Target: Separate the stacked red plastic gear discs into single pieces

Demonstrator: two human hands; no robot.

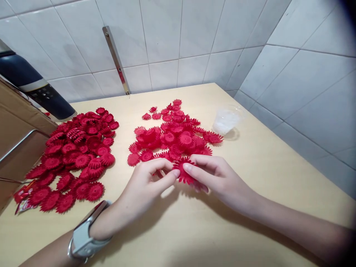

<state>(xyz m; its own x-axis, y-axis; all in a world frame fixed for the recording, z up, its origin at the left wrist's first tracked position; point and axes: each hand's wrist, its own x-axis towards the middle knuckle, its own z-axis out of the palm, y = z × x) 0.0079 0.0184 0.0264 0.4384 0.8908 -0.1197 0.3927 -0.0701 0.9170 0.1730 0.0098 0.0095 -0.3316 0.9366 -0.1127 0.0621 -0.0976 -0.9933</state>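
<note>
Between both hands is a red artificial flower [184, 171] with notched petals, held just above the table. My left hand [155, 176] pinches its left edge with thumb and forefinger. On the other side, my right hand [215, 176] grips it, the thumb pressed on its face and the fingers curled behind, partly hidden. Right beyond the hands lies a loose heap of similar red flowers [178, 135]. A second, denser pile of red flowers [83, 155] spreads over the left of the table.
A clear plastic cup [226, 120] with whitish contents stands at the right back of the pale table [267, 178]. At the left are a cardboard box [20, 111], a dark bottle [33, 81] and a small wrapper [23, 205]. Tiled walls [164, 29] border the back and right.
</note>
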